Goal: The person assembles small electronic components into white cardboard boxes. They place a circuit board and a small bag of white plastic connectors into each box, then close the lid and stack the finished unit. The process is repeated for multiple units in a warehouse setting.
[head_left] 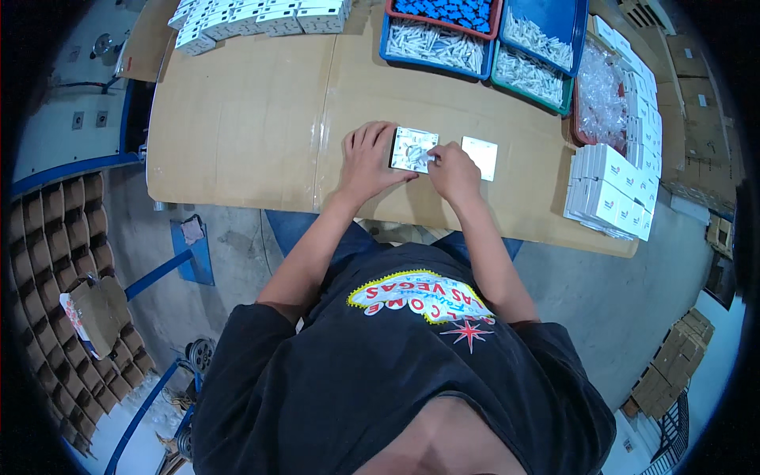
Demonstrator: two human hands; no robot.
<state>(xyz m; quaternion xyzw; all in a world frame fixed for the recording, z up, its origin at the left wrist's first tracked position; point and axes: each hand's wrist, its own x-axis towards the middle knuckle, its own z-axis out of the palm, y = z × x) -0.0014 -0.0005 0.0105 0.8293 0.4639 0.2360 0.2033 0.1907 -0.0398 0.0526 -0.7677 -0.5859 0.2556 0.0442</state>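
Note:
A small square white box with a dark left side sits on the cardboard-covered table, with a pale crumpled-looking piece in its middle. My left hand is curved around the box's left side, its thumb along the near edge, gripping it. At the box's right edge, my right hand is closed in a pinch; what its fingertips hold is too small to make out and may be part of the pale piece. Just right of that hand lies a flat white square, partly covered by it.
Trays of white slim parts and blue pieces stand at the far right. A bin of clear plastic bags and stacked white boxes line the right edge. More white boxes stand far left. Brown cardboard covers the tabletop.

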